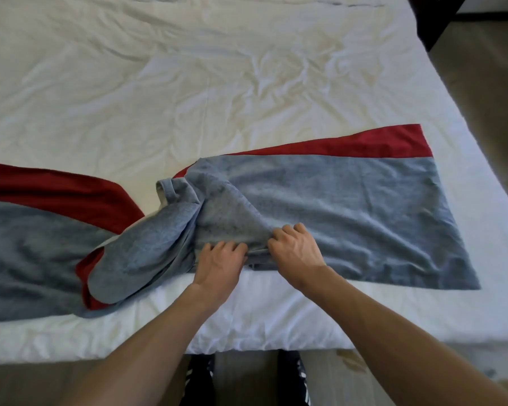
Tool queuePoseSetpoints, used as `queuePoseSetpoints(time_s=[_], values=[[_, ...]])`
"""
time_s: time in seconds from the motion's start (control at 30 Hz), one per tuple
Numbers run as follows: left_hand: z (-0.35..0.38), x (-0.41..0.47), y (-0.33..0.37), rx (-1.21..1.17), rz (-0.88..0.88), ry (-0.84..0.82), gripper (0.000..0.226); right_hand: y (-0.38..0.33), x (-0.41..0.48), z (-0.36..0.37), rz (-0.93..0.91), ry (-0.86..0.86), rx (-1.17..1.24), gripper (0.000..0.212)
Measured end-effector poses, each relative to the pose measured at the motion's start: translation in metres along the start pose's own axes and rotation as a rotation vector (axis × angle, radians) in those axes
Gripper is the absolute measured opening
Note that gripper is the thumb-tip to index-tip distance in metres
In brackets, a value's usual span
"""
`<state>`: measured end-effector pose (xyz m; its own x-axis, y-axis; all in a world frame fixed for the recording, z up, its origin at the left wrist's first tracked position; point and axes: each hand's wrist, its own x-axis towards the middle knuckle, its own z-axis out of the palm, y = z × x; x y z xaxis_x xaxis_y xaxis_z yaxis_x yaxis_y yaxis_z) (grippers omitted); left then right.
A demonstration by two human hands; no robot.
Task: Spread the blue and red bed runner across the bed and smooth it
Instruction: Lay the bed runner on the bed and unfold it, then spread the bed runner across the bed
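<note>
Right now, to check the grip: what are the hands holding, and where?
Left hand and right hand both grip the bed runner by a bunched blue fold at its near edge.

free room and obstacles, head view.

- bed point(188, 92), far half: wide, wrinkled white sheet, open to a reach from left or right.
- bed runner point(349, 206), right part: flat and low on the sheet; a hand can pass over it.
- twisted fold point(156, 241), middle of the runner: bunched and raised, just left of the hands; the one hump in the line of a sweep.
- left hand point(220, 265) and right hand point(296, 253): side by side, gripping the runner's near edge, with a narrow gap between them.
- near strip of sheet: bare, crossed by both forearms.
- floor point(487, 92), right of the bed: open strip.
- dark furniture point(434, 22): near the bed's far right corner.
</note>
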<state>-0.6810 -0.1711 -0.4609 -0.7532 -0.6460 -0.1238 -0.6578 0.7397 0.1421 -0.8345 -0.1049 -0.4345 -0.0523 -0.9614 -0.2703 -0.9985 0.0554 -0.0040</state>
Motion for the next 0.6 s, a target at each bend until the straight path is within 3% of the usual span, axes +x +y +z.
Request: queuePoseSetpoints(time_s=[0.13, 0.2, 0.27, 0.37, 0.6], values=[[0.003, 0.009, 0.044, -0.004, 0.009, 0.008, 0.012, 0.039, -0.023, 0.005, -0.006, -0.026, -0.018, 0.016], [0.01, 0.011, 0.063, -0.028, 0.027, -0.014, 0.001, 0.053, -0.036, 0.012, -0.023, -0.062, -0.049, 0.019], [0.019, 0.01, 0.073, -0.04, 0.012, -0.049, 0.011, 0.061, -0.043, 0.016, -0.032, -0.093, -0.049, 0.02], [0.017, 0.004, 0.07, -0.04, 0.013, -0.041, 0.006, 0.053, -0.041, 0.02, -0.039, -0.045, 0.043, 0.012], [-0.013, -0.007, -0.004, -0.01, -0.047, 0.245, 0.005, -0.003, 0.003, -0.012, -0.107, 0.203, 0.141, 0.019]])
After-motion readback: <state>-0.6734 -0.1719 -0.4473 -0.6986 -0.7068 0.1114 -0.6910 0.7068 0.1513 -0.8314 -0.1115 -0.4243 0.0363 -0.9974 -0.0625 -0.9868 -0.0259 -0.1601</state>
